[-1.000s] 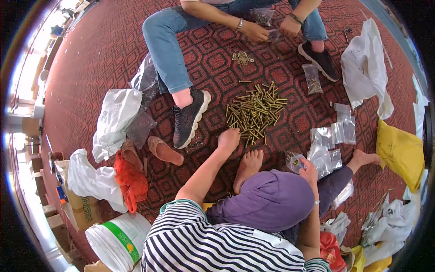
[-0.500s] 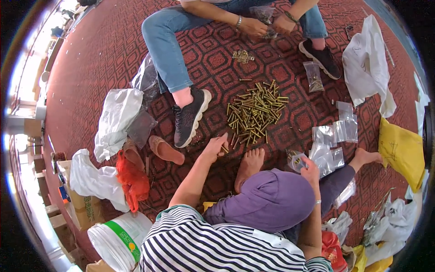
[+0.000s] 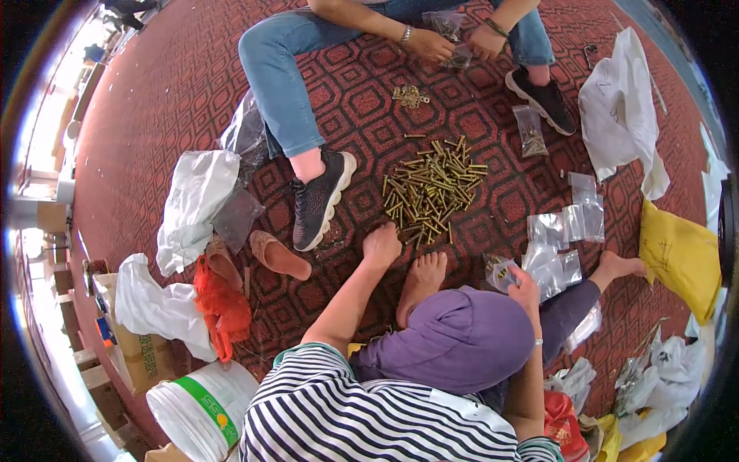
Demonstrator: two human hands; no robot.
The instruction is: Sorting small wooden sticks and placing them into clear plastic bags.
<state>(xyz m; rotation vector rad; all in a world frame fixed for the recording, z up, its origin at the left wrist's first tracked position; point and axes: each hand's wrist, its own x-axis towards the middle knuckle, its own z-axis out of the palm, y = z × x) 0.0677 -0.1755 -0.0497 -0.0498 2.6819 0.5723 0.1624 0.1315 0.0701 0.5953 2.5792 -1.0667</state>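
Observation:
A pile of long brass-coloured screws [image 3: 431,192] lies on the patterned carpet between me and a co-worker. My left hand [image 3: 382,246] is at the pile's near left edge, knuckles up and fingers curled downward; whatever they hold is hidden. Beside my bent knee, my right hand [image 3: 525,291] pinches a small clear plastic bag [image 3: 499,271] with a yellow and black mark on it. Several clear zip bags [image 3: 548,258] are spread just beyond that hand. My bare foot [image 3: 427,277] rests at the near side of the pile.
Opposite, the co-worker's hands [image 3: 431,48] handle a small bag of parts, near a little heap of metal pieces [image 3: 410,96]. A filled clear bag [image 3: 531,131] lies by their shoe. Around me are a white bucket [image 3: 204,408], slippers [image 3: 279,256] and a yellow bag [image 3: 677,258].
My left hand has moved slightly right, to the edge of the screws, and turned so its fingers no longer show. My right hand still holds the small bag, almost unmoved.

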